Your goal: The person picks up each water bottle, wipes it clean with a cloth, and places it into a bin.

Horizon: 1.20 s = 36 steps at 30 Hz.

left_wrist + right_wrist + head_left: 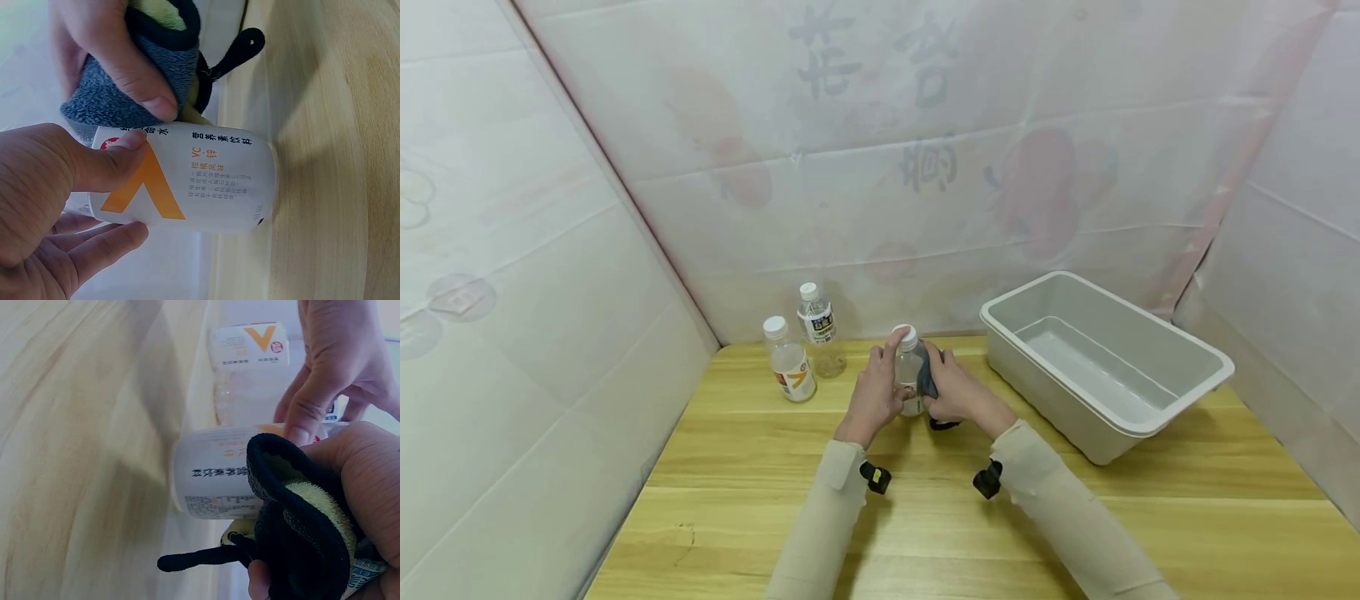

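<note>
A clear bottle with a white cap and a white label (206, 181) stands upright on the wooden table. My left hand (876, 392) grips it from the left, with a finger up by the cap and the thumb across the label. On the bottle's right side, my right hand (958, 390) holds a dark grey-blue cloth (122, 87) bunched against it. The cloth has a black edge, a yellowish inner face and a black hanging loop (200, 557). The cloth and fingers hide part of the bottle's upper half.
To the left stand two more capped bottles, one with an orange-marked label (793, 377) and one with a dark-and-white label (820, 327). A grey plastic bin (1097, 408) sits on the right of the table (760, 500). Fabric walls (865, 208) enclose the back and sides.
</note>
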Each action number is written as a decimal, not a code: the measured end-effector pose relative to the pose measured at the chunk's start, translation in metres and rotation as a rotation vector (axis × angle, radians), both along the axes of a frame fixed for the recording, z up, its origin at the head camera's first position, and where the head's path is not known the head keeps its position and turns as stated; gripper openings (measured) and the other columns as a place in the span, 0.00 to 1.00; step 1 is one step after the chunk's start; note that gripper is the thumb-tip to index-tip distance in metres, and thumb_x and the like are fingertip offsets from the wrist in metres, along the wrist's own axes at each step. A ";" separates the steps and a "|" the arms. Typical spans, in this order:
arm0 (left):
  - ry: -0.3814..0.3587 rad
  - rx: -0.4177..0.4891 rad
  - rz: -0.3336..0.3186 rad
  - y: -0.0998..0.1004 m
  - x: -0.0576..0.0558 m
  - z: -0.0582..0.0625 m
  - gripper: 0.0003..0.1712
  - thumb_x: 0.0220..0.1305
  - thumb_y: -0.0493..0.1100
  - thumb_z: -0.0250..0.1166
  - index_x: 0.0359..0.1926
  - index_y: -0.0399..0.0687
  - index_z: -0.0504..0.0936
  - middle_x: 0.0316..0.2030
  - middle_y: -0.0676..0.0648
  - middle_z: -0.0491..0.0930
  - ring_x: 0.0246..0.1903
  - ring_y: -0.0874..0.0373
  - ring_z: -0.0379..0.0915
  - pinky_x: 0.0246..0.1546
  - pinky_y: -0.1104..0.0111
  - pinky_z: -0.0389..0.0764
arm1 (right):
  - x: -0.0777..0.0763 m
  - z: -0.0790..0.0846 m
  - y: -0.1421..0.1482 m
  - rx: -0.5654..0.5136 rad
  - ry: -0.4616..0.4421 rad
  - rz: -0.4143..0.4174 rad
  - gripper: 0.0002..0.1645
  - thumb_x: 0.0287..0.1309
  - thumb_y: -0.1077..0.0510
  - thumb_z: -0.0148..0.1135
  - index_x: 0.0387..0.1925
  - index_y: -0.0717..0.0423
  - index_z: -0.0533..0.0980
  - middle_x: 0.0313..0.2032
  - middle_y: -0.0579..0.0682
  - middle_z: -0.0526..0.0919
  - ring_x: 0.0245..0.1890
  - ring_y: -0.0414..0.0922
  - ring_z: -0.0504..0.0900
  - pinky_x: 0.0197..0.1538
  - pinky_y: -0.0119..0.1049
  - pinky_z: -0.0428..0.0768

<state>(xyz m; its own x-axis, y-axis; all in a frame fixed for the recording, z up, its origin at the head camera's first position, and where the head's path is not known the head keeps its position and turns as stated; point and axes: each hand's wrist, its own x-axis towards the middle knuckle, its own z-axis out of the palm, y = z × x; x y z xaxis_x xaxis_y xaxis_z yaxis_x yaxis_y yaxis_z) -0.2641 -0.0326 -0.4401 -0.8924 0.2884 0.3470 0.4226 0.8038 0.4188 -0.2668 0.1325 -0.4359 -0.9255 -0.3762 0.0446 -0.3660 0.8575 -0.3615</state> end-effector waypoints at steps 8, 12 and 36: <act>0.004 0.003 0.001 -0.001 0.000 0.000 0.63 0.44 0.44 0.72 0.65 0.81 0.34 0.41 0.42 0.66 0.23 0.54 0.70 0.20 0.71 0.69 | 0.001 -0.006 0.000 -0.028 -0.019 0.002 0.57 0.45 0.53 0.60 0.69 0.53 0.37 0.52 0.68 0.63 0.40 0.53 0.75 0.39 0.43 0.76; 0.004 -0.001 -0.004 -0.001 0.001 0.000 0.63 0.45 0.44 0.72 0.65 0.81 0.33 0.41 0.42 0.66 0.23 0.54 0.69 0.19 0.71 0.69 | 0.002 -0.007 0.000 -0.023 -0.041 0.004 0.57 0.45 0.53 0.60 0.69 0.54 0.36 0.52 0.69 0.63 0.38 0.52 0.75 0.36 0.40 0.75; -0.008 0.007 0.001 0.000 0.000 0.001 0.64 0.44 0.43 0.72 0.65 0.82 0.33 0.39 0.43 0.66 0.19 0.57 0.66 0.16 0.73 0.66 | 0.004 -0.012 -0.001 -0.026 -0.057 -0.004 0.57 0.47 0.53 0.61 0.69 0.57 0.36 0.58 0.74 0.58 0.45 0.58 0.75 0.49 0.52 0.73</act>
<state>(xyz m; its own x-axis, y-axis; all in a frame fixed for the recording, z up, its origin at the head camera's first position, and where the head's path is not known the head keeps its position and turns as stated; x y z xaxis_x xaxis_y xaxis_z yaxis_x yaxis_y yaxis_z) -0.2639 -0.0323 -0.4395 -0.8954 0.2852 0.3420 0.4185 0.8011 0.4279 -0.2630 0.1319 -0.4483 -0.9283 -0.3718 0.0017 -0.3409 0.8491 -0.4035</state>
